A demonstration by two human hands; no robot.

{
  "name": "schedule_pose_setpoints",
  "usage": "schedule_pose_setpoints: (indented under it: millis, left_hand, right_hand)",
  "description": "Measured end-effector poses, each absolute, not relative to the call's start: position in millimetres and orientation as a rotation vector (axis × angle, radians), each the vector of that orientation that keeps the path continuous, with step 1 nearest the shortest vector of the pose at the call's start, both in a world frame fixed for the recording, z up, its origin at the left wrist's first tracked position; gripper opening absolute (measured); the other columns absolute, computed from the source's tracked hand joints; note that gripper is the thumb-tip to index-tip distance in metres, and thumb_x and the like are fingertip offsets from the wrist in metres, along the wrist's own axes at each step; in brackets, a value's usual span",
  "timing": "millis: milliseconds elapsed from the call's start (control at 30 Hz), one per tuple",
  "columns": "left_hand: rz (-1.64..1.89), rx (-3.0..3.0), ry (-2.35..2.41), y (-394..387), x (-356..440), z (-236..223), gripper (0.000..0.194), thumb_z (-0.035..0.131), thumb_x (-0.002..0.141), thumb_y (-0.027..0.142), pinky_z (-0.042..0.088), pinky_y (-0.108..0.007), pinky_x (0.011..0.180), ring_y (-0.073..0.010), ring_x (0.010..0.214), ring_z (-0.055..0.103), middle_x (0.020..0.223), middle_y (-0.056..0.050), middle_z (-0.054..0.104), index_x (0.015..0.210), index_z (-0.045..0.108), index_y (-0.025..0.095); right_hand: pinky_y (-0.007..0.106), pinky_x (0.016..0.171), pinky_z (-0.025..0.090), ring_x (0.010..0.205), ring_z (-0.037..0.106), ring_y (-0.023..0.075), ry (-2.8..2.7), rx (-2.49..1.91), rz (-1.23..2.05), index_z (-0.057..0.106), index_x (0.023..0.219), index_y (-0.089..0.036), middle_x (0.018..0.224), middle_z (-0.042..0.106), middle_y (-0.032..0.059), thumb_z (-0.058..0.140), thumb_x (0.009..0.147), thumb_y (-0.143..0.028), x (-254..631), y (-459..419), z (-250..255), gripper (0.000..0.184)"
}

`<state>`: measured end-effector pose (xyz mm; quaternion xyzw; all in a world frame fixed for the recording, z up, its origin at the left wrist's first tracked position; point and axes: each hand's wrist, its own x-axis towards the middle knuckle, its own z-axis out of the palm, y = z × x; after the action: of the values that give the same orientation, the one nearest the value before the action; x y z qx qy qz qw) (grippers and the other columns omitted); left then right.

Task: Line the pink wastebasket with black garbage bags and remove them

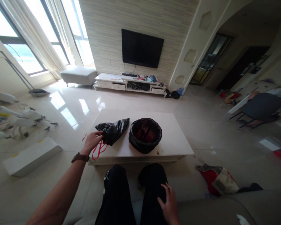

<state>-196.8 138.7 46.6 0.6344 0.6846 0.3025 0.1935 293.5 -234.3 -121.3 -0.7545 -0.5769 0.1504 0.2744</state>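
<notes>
On the low white table (173,134) lies a crumpled black trash bag (113,131) with a red drawstring (97,150) trailing toward the near edge. My left hand (93,142), with a watch on the wrist, has its fingers closed on the bag's left side; the fingertips are partly lost against the black plastic. Beside it, to the right, stands a round bin (145,147) lined with a black bag, its inside showing a dark red lattice pattern. My right hand (170,201) rests on my right thigh with its fingers spread, holding nothing.
A long white box (32,156) lies on the floor at left, near white bird-like figures (21,118). Red and beige bags (221,179) lie at right. Across the room are a TV cabinet (107,83), a grey bench (79,76) and a dark chair (263,107).
</notes>
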Motion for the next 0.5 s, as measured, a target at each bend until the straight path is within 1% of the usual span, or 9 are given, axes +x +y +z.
schedule_pose_setpoints:
  millis: [100, 167, 233, 267, 367, 433, 500]
  left_hand:
    - [0.654, 2.041, 2.107, 132, -206, 37, 0.058, 0.071, 0.077, 0.040, 0.051, -0.048, 0.105, -0.0373, 0.118, 0.061, 0.120, -0.015, 0.066, 0.132, 0.077, 0.024]
    - [0.468, 2.109, 2.094, 126, -204, 22, 0.068, 0.073, 0.073, 0.032, 0.049, -0.048, 0.109, -0.0395, 0.128, 0.055, 0.132, -0.017, 0.060, 0.141, 0.070, 0.024]
    - [0.306, 2.040, 2.062, 120, -199, 0, 0.075, 0.073, 0.070, 0.025, 0.051, -0.044, 0.105, -0.0389, 0.128, 0.056, 0.134, -0.018, 0.060, 0.144, 0.065, 0.022]
    - [0.248, 2.003, 2.046, 116, -196, -12, 0.074, 0.073, 0.069, 0.024, 0.052, -0.043, 0.102, -0.0385, 0.124, 0.058, 0.129, -0.017, 0.063, 0.142, 0.066, 0.022]
    - [0.175, 1.947, 2.008, 101, -186, -47, 0.058, 0.072, 0.071, 0.024, 0.053, -0.041, 0.099, -0.0353, 0.111, 0.065, 0.113, -0.014, 0.070, 0.129, 0.072, 0.022]
    - [0.169, 1.933, 2.003, 90, -182, -66, 0.057, 0.070, 0.072, 0.021, 0.052, -0.041, 0.101, -0.0348, 0.113, 0.065, 0.117, -0.015, 0.070, 0.129, 0.071, 0.021]
    - [0.174, 1.919, 2.022, 79, -180, -80, 0.065, 0.069, 0.069, 0.017, 0.051, -0.042, 0.103, -0.0365, 0.120, 0.063, 0.126, -0.017, 0.068, 0.134, 0.068, 0.019]
  right_hand:
    - [0.052, 0.112, 0.050, 0.138, 0.058, 0.0347, -1.559, -2.015, 0.387, 0.063, 0.141, -0.033, 0.152, 0.056, 0.0089, 0.066, 0.090, -0.036, 293, -234, -123, 0.051]
    - [0.053, 0.112, 0.050, 0.138, 0.058, 0.0351, -1.559, -2.013, 0.396, 0.063, 0.141, -0.032, 0.152, 0.056, 0.0088, 0.066, 0.090, -0.036, 293, -233, -125, 0.051]
    - [0.055, 0.113, 0.049, 0.138, 0.058, 0.0354, -1.552, -2.015, 0.406, 0.063, 0.141, -0.032, 0.153, 0.056, 0.0093, 0.066, 0.090, -0.036, 292, -232, -126, 0.052]
    - [0.055, 0.114, 0.049, 0.138, 0.058, 0.0356, -1.550, -2.015, 0.410, 0.063, 0.141, -0.032, 0.153, 0.056, 0.0095, 0.066, 0.090, -0.036, 293, -232, -126, 0.052]
    - [0.055, 0.114, 0.049, 0.138, 0.058, 0.0357, -1.541, -2.011, 0.413, 0.064, 0.141, -0.031, 0.153, 0.056, 0.0098, 0.066, 0.090, -0.036, 294, -233, -127, 0.051]
    - [0.054, 0.113, 0.050, 0.138, 0.058, 0.0355, -1.535, -2.015, 0.413, 0.064, 0.140, -0.031, 0.152, 0.056, 0.0096, 0.066, 0.089, -0.036, 295, -234, -128, 0.051]
    - [0.054, 0.113, 0.050, 0.138, 0.058, 0.0353, -1.530, -2.021, 0.412, 0.064, 0.140, -0.031, 0.152, 0.056, 0.0095, 0.067, 0.089, -0.035, 295, -234, -128, 0.052]
